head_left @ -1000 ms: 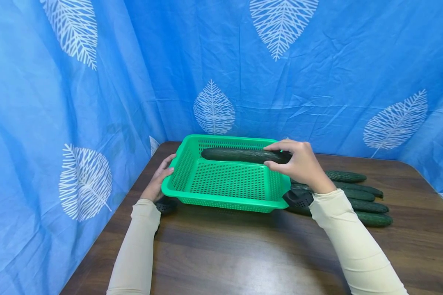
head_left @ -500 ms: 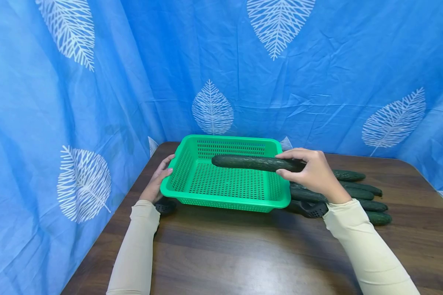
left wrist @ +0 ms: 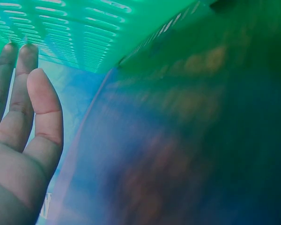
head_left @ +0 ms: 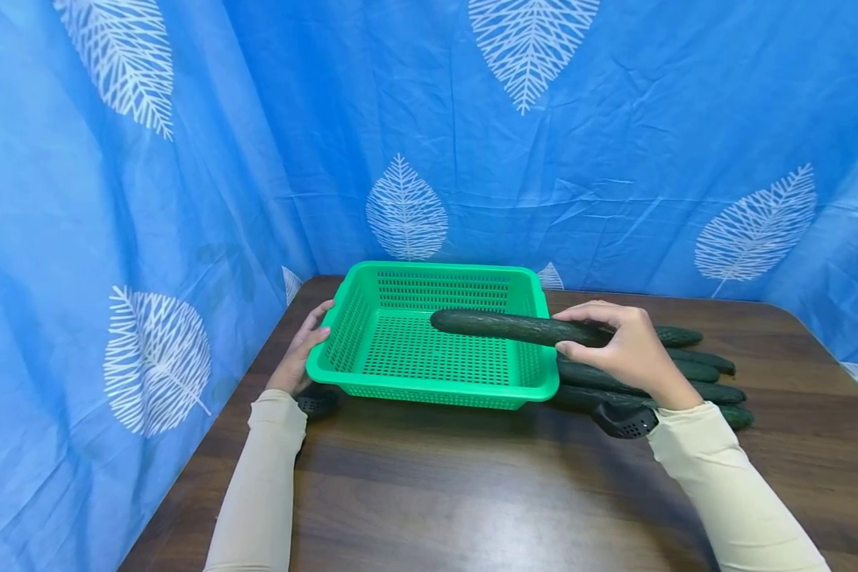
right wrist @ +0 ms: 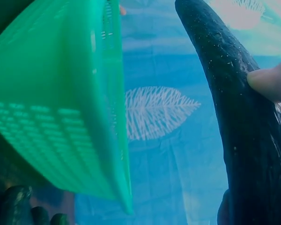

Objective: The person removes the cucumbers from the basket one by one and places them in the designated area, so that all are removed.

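Observation:
In the head view my right hand grips a long dark green cucumber near its right end. The cucumber lies level above the green slotted basket, its left end over the inside and its right end past the right rim. A fingertip pressed to the cucumber shows in the right wrist view. At the basket's left end, my left hand rests with its fingers at the outer wall. Seen from the left wrist, those fingers are nearly straight, two tips right at the slotted wall.
Several more cucumbers lie side by side on the brown wooden table, right of the basket and partly behind my right hand. A blue curtain with white leaf prints hangs behind the table and along its left side.
My right hand has moved right and toward me with the cucumber, from the basket's back wall to across its right rim. The left hand stays at the basket's left end.

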`<state>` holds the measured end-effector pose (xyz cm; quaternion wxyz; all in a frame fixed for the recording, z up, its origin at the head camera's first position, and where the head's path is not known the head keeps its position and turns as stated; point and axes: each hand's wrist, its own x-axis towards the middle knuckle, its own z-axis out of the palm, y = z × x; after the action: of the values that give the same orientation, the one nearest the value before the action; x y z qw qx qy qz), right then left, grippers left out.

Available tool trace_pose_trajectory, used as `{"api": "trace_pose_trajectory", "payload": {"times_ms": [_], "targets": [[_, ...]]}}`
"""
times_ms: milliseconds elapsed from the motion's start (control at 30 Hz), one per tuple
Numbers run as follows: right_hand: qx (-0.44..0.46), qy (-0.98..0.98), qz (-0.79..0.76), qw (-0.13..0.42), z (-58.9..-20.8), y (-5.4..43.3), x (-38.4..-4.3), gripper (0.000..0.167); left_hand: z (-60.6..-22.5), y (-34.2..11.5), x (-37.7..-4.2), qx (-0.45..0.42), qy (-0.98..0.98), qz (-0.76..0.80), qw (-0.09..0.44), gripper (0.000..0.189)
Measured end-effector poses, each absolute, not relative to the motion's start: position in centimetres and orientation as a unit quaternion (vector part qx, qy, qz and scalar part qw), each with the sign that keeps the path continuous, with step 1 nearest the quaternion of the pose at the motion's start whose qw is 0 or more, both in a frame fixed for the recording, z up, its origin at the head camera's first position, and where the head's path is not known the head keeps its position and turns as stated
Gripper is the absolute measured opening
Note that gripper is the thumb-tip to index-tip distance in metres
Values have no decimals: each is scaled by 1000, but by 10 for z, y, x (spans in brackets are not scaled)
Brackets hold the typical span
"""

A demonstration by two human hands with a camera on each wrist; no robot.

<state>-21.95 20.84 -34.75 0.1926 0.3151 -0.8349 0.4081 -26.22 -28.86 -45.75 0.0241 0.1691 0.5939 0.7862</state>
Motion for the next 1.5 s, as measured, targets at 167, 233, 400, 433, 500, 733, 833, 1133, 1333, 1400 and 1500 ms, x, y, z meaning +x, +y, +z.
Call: {"api": "trace_pose_trajectory", "payload": {"times_ms": [167,233,400,433,500,733,833,1133,1333,1400,1500], "targets": [[303,-841,411,181,-354,221,-217,40,-457,-289,-262,169,598,783,28,49],[300,-841,413,179,-357,226,-215,41,-457,-289,-262,167,601,781,28,50],[288,-845,418,170,-362,237,-212,41,-456,-288,-261,161,604,780,28,48],[283,-847,418,166,-362,239,-211,41,-455,-288,-261,159,604,780,28,48],[276,-851,417,159,-364,244,-209,40,-454,-288,-260,157,607,778,27,48],[261,-862,413,138,-368,259,-204,36,-454,-287,-260,157,610,777,26,50],[255,-866,410,132,-371,266,-202,35,-454,-287,-260,158,609,777,25,50],[239,-872,407,131,-381,286,-196,37,-453,-287,-259,164,603,780,25,48],[231,-877,402,129,-386,301,-191,38,-454,-288,-259,160,609,777,20,48],[232,-876,401,132,-388,305,-190,38,-454,-288,-259,157,610,777,19,48],[232,-877,398,139,-391,311,-187,39,-454,-287,-259,153,612,776,20,47]]}}
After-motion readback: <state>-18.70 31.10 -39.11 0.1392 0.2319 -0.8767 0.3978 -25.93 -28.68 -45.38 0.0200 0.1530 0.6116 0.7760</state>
